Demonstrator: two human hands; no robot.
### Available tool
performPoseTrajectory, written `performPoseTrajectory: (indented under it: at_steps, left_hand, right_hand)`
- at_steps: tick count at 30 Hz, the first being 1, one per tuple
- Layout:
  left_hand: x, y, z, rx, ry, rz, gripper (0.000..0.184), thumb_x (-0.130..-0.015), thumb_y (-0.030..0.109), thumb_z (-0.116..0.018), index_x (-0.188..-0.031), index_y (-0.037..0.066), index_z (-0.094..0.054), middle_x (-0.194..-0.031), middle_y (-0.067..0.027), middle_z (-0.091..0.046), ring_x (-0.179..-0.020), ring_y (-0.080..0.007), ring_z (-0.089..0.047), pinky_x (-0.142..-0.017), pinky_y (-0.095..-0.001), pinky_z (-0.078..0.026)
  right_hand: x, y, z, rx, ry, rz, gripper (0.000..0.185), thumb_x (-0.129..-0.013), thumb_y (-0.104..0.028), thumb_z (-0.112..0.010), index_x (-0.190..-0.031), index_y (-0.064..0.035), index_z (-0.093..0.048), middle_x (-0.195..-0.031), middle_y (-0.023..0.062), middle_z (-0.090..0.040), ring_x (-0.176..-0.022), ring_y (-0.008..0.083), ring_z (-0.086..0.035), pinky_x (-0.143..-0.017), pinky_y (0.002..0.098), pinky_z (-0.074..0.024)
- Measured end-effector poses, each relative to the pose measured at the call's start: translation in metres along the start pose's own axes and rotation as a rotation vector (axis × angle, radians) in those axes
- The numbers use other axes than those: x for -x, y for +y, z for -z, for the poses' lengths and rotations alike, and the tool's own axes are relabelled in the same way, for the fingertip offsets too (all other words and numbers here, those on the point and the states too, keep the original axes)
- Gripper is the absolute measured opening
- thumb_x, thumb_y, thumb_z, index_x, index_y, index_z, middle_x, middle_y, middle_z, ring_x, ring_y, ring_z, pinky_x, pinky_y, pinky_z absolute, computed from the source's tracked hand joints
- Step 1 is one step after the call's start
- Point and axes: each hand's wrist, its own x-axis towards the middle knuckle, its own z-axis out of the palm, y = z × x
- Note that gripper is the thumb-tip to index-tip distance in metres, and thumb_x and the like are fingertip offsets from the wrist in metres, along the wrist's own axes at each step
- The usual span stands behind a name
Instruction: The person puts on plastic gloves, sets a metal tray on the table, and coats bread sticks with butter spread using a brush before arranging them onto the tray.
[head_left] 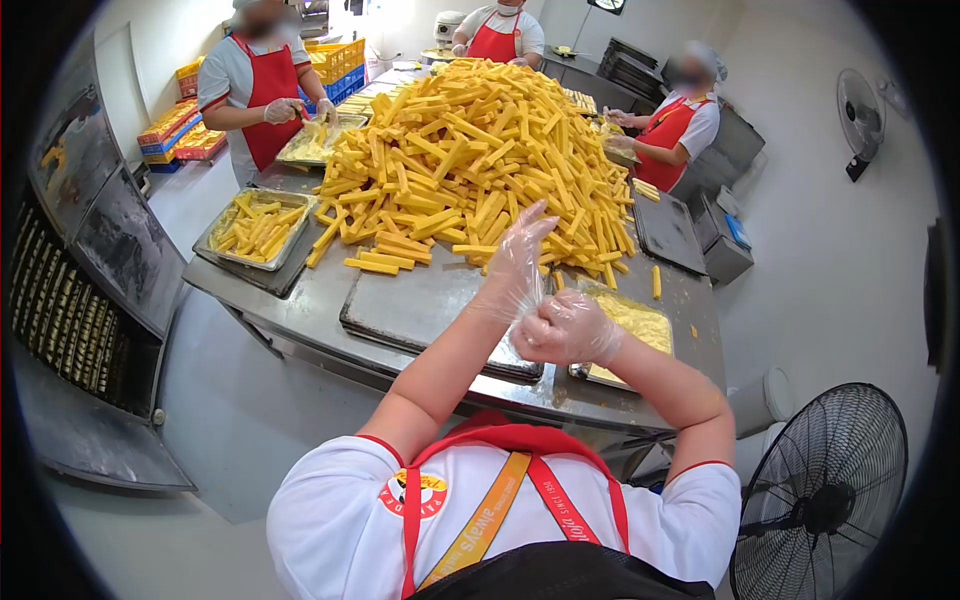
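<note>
I see the left glove (pixel 512 270), thin and clear, on the left hand (pixel 520 245) above the counter's (pixel 300 312) near edge, its cuff drawn into folds at the wrist. The left hand has its fingers extended, pointing toward the far right. The right hand (pixel 565 327), gloved too, is closed in a fist at that wrist, gripping the cuff; I cannot tell exactly which fingers pinch it.

Beneath the arms I have a flat tray (pixel 410 303) along the near edge. Near the right corner of that edge sits a pan (pixel 640 325) coated with something pale yellow, partly hidden by the right hand and forearm. Beyond the hands, a big pile (pixel 480 160) of yellow sticks takes up the middle, with a few loose ones around its foot. By the near left corner, a second pan (pixel 262 262) holds more sticks. A dark tray (pixel 669 230) lies along the right edge.

Three people in red aprons stand around: one (pixel 265 95) at the left edge, one (pixel 500 38) at the far edge, one (pixel 680 125) at the right edge
</note>
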Motion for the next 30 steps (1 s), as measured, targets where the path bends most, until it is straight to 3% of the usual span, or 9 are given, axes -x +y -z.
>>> performPoseTrajectory:
  at_steps: [5,9,10,13,16,20,24,27,30]
  left_hand:
    - [-0.043,-0.055,0.031,0.386,0.067,0.178,0.044,-0.087,0.014,-0.063,-0.129,0.003,-0.055,-0.132,-0.0173,-0.050,-0.118,-0.0256,-0.051,-0.102,-0.0339,-0.042]
    - [-0.066,-0.101,0.076,-0.039,0.073,-0.047,0.039,-0.086,0.015,-0.064,-0.122,-0.001,-0.058,-0.125,-0.0164,-0.053,-0.114,-0.0234,-0.052,-0.094,-0.0345,-0.046]
    - [-0.061,-0.085,0.078,0.033,0.069,0.042,0.039,-0.086,0.015,-0.064,-0.121,-0.002,-0.057,-0.125,-0.0163,-0.053,-0.113,-0.0234,-0.053,-0.093,-0.0349,-0.047]
    - [-0.031,-0.026,0.044,0.218,0.196,0.285,0.047,-0.087,0.019,-0.065,-0.126,-0.003,-0.052,-0.130,-0.0176,-0.050,-0.113,-0.0252,-0.055,-0.094,-0.0364,-0.048]
    - [-0.019,-0.014,0.031,0.294,0.244,0.440,0.060,-0.088,0.022,-0.066,-0.137,-0.002,-0.041,-0.134,-0.0179,-0.047,-0.117,-0.0258,-0.052,-0.098,-0.0369,-0.045]
    - [-0.011,-0.030,0.025,0.022,0.189,0.258,0.065,-0.087,0.019,-0.070,-0.139,-0.002,-0.039,-0.142,-0.0178,-0.042,-0.130,-0.0237,-0.042,-0.109,-0.0352,-0.034]
    - [-0.002,-0.011,0.012,-0.181,0.204,-0.376,0.060,-0.086,0.014,-0.069,-0.138,-0.001,-0.043,-0.147,-0.0183,-0.038,-0.133,-0.0267,-0.042,-0.109,-0.0373,-0.034]
    - [0.018,0.043,-0.006,-0.647,0.076,-0.924,0.054,-0.084,0.013,-0.068,-0.133,0.002,-0.049,-0.145,-0.0201,-0.040,-0.132,-0.0333,-0.045,-0.108,-0.0411,-0.037]
    - [0.031,0.071,-0.018,-0.815,-0.070,-1.373,0.045,-0.081,0.014,-0.069,-0.124,0.006,-0.059,-0.141,-0.0230,-0.045,-0.126,-0.0420,-0.051,-0.104,-0.0460,-0.042]
  right_hand:
    - [0.001,0.001,-0.017,0.115,-0.160,-0.210,0.018,-0.073,-0.019,-0.064,-0.089,-0.0105,-0.066,-0.095,0.0063,-0.055,-0.071,0.0181,-0.056,-0.053,0.0290,-0.0436]
    - [-0.024,0.009,0.000,0.136,-0.484,-0.173,0.025,-0.075,-0.019,-0.063,-0.094,-0.0037,-0.068,-0.105,0.0131,-0.058,-0.100,0.0262,-0.056,-0.093,0.0417,-0.0473]
    - [-0.022,0.006,0.000,0.128,-0.438,-0.245,0.031,-0.076,-0.020,-0.063,-0.099,-0.0007,-0.068,-0.112,0.0149,-0.059,-0.116,0.0301,-0.051,-0.110,0.0486,-0.0341]
    - [-0.012,0.018,-0.003,0.130,-0.310,0.020,0.035,-0.077,-0.019,-0.064,-0.104,0.0027,-0.066,-0.121,0.0160,-0.058,-0.122,0.0326,-0.049,-0.111,0.0483,-0.0338]
    - [-0.012,0.007,-0.009,-0.139,-0.178,-0.092,0.035,-0.076,-0.015,-0.067,-0.105,0.0033,-0.065,-0.114,0.0149,-0.063,-0.112,0.0333,-0.058,-0.101,0.0421,-0.0469]
    - [-0.017,0.002,-0.011,-0.348,-0.020,-0.129,0.015,-0.076,-0.005,-0.069,-0.089,0.0015,-0.066,-0.098,0.0174,-0.067,-0.089,0.0328,-0.067,-0.084,0.0386,-0.0559]
    - [-0.019,-0.011,-0.004,-0.750,0.054,-0.707,0.013,-0.082,-0.006,-0.067,-0.092,0.0018,-0.066,-0.077,0.0131,-0.065,-0.073,0.0274,-0.066,-0.073,0.0354,-0.0552]
    - [-0.028,-0.023,-0.003,-1.406,0.390,-1.364,0.011,-0.086,-0.012,-0.069,-0.083,-0.0014,-0.066,-0.072,0.0087,-0.066,-0.068,0.0214,-0.067,-0.068,0.0333,-0.0552]
    - [-0.016,-0.032,-0.019,-2.344,0.678,-1.653,0.017,-0.089,-0.016,-0.068,-0.097,-0.0041,-0.061,-0.076,0.0031,-0.063,-0.068,0.0146,-0.065,-0.057,0.0276,-0.0523]
